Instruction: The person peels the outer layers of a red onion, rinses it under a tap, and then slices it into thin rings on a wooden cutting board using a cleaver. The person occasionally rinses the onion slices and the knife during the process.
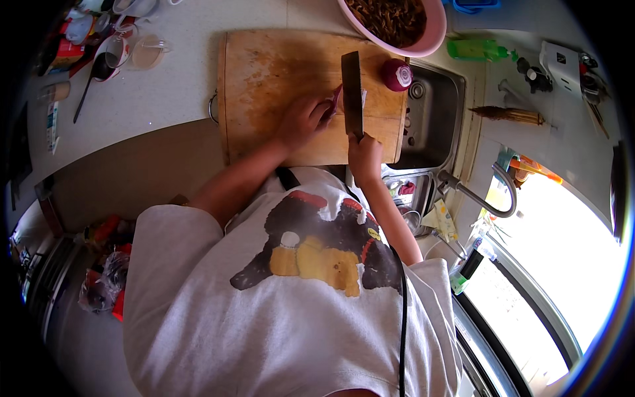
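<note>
My right hand (365, 156) grips the handle of a cleaver (352, 92), its broad dark blade pointing away from me over the wooden cutting board (268, 69). Left of the blade, my left hand (305, 119) holds a piece of red onion (337, 99) against the board with bent fingers. Part of that onion is hidden behind the blade and my fingers, and a pale bit shows just right of the blade. Another red onion (396, 75), its cut end showing pale rings, rests at the board's far right corner.
A pink bowl (435, 30) of brown shredded food stands beyond the board. The board overlaps a steel sink (441, 124) on the right, with a faucet (496, 198) nearer me. A green bottle (476, 50) lies behind the sink. Cups and a black ladle (87, 92) occupy the left counter.
</note>
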`<move>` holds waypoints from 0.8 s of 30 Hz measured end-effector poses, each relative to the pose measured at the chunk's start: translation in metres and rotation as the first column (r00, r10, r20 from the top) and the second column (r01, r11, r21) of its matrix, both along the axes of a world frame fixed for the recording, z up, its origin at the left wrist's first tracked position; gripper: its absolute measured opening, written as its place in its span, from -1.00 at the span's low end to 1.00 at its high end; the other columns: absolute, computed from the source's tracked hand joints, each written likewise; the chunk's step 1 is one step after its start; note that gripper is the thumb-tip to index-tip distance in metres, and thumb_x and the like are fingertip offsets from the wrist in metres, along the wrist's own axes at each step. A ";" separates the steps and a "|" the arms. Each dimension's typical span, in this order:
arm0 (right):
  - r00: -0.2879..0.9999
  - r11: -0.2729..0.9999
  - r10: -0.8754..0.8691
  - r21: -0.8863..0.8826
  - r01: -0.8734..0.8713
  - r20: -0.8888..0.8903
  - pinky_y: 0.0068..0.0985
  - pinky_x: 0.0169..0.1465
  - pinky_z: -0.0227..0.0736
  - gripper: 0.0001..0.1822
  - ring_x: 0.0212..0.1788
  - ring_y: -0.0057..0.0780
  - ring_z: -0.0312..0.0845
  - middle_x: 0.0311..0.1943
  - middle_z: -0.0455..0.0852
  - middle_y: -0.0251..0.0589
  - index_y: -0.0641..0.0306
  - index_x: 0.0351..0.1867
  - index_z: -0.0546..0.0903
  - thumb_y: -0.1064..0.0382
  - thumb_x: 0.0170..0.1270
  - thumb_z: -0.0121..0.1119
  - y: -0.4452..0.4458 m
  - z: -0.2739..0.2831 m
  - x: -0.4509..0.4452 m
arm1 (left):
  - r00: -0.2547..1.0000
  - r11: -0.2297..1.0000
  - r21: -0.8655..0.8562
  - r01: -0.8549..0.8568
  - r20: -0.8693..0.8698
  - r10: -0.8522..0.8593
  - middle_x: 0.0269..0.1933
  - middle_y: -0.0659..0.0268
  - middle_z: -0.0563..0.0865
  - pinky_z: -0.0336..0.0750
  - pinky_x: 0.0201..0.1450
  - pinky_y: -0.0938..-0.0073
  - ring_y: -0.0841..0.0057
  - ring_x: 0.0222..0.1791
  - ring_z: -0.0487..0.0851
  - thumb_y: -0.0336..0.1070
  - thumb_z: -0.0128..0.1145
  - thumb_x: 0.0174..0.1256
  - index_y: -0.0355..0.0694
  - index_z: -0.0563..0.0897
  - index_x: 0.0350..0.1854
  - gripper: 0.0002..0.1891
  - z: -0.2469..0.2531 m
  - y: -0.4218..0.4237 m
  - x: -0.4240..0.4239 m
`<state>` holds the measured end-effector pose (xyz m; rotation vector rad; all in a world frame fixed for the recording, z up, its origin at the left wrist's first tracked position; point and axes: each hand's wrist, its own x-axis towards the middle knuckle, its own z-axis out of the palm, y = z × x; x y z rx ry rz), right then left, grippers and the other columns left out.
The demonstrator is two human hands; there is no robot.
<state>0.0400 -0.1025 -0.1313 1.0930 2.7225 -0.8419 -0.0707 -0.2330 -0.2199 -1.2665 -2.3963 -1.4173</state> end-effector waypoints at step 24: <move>0.985 0.994 0.109 -0.005 -0.109 0.137 0.01 -0.25 0.54 -0.66 -0.37 0.27 0.64 -0.48 0.67 0.30 0.44 -0.39 0.64 0.18 0.42 0.02 -0.005 -0.002 0.012 | 0.989 0.996 -0.062 0.067 -0.125 -0.075 -0.05 0.23 0.66 0.51 -0.03 0.29 0.28 -0.12 0.59 -0.39 0.34 0.11 -0.27 0.68 -0.13 -0.74 0.008 -0.001 -0.002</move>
